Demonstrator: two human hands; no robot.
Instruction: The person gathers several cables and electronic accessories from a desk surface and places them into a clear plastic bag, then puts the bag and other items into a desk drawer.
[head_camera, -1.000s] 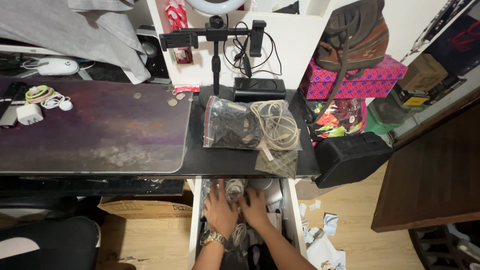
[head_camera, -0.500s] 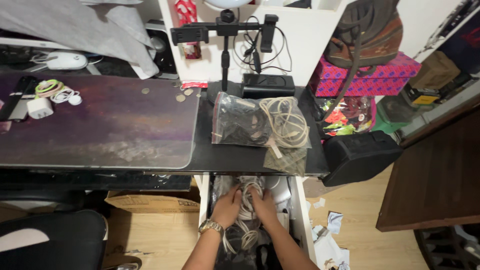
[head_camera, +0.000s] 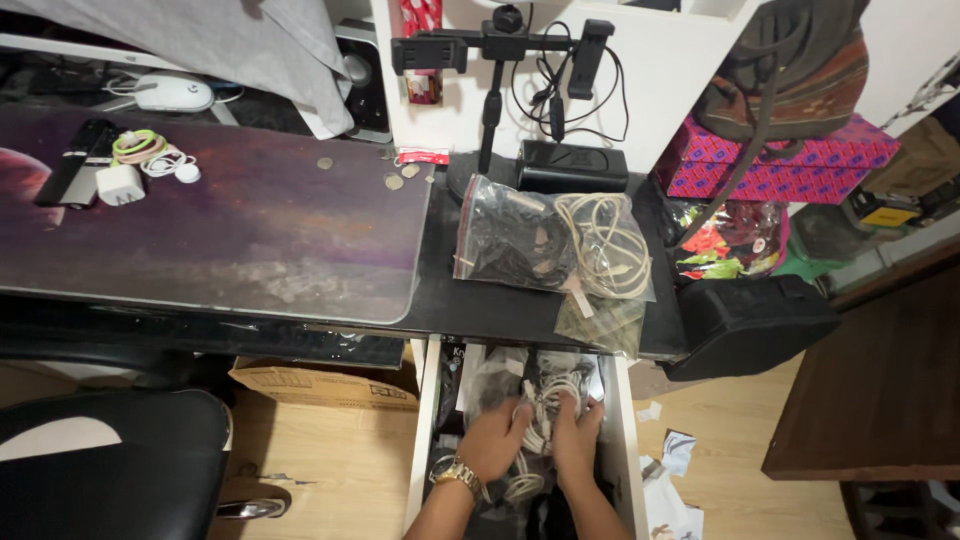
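Head view, looking straight down: both hands are deep in the open white drawer (head_camera: 424, 430) under the tabletop (head_camera: 440, 300), at about six o'clock of the picture; the left hand (head_camera: 495, 440), with a gold watch (head_camera: 455, 474) on its wrist, has its fingers curled around a tangle of white cables (head_camera: 535, 415); the right hand (head_camera: 578, 438) lies just beside it at three o'clock, fingers bent down into the same tangle, though I cannot tell whether it actually pinches a strand. Half a second ago the hands sat closer together with the cable loops rising between them; now the view has swung so the drawer and everything on the tabletop sit further right, and the loops lie flatter in the drawer. Counting: two hands, one drawer, one cable tangle; on the tabletop at twelve o'clock of the drawer lie two clear bags, one of black cables (head_camera: 508, 240) and one of beige cables (head_camera: 605, 250), touching each other; one black box (head_camera: 572, 165) behind them; one phone stand (head_camera: 490, 90); one purple desk mat (head_camera: 220, 225) at ten o'clock, carrying one white charger (head_camera: 120, 185); one black chair (head_camera: 110, 470) at nine o'clock.
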